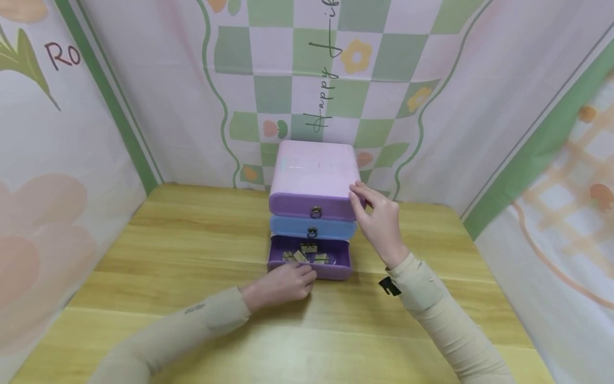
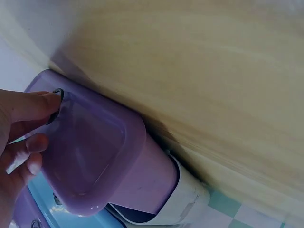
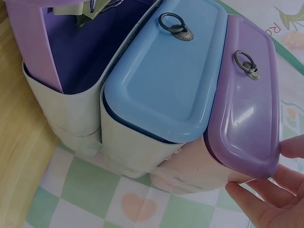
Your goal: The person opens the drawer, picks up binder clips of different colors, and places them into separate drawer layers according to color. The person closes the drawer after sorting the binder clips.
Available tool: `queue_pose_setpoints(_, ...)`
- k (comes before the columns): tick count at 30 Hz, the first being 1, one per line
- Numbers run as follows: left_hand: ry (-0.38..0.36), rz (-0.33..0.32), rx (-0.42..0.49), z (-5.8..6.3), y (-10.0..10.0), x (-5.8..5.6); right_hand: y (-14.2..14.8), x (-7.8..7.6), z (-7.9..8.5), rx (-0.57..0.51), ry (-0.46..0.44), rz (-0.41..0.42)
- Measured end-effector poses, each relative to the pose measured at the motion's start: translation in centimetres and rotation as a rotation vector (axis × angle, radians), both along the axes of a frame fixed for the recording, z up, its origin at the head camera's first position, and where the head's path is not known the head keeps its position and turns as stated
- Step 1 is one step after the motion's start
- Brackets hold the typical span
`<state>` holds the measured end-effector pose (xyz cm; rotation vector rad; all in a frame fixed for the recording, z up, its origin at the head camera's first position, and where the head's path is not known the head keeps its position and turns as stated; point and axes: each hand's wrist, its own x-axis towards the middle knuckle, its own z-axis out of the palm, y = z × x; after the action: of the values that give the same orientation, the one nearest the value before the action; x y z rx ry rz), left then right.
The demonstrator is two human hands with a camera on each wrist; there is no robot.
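A three-tier drawer unit (image 1: 316,168) with a pale pink top stands on the table. Its bottom purple drawer (image 1: 333,272) is pulled out and holds several gold binder clips (image 1: 309,248). In the left wrist view, the left hand (image 2: 19,128) pinches the metal ring pull (image 2: 53,116) on that drawer's front between thumb and finger. The right hand (image 1: 381,221) grips the right corner of the unit at the top purple drawer (image 3: 247,114), thumb at the front edge and fingers along the side. Between these two drawers sits the blue drawer (image 3: 166,80), with a ring pull of its own.
The unit rests on a wood-grain table (image 1: 192,240). Behind it hangs a green-and-white checked cloth (image 1: 273,93), and printed cloths also close off both sides. A small black piece (image 1: 389,286) sticks out at the right cuff.
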<state>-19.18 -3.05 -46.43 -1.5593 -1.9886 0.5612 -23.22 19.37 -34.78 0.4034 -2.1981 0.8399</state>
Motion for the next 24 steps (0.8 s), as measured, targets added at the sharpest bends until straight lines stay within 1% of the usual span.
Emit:
queue_pose_setpoints(5,0.006,0.015,0.006,-0.34,0.31,-0.32,-0.04,0.03,0.02,-0.004,0.005,0.001)
queue_pose_setpoints(8,0.008,0.025,0.011,-0.34,0.41,-0.49,-0.03,0.03,-0.02,-0.008,0.003,0.001)
queue_pose_setpoints(11,0.023,0.019,0.016,-0.31,0.51,-0.84,-0.05,0.05,0.06,-0.015,0.005,-0.001)
queue_pose_setpoints(14,0.044,-0.001,0.022,-0.26,0.58,-1.02,-0.06,0.06,0.11,-0.013,0.011,0.0)
queue_pose_setpoints(19,0.05,-0.009,0.028,-0.21,0.48,-0.79,-0.05,0.05,-0.01,-0.007,-0.001,0.002)
queue_pose_setpoints(24,0.033,0.017,0.026,-0.56,0.25,-0.51,-0.07,0.09,-0.01,-0.015,-0.014,0.002)
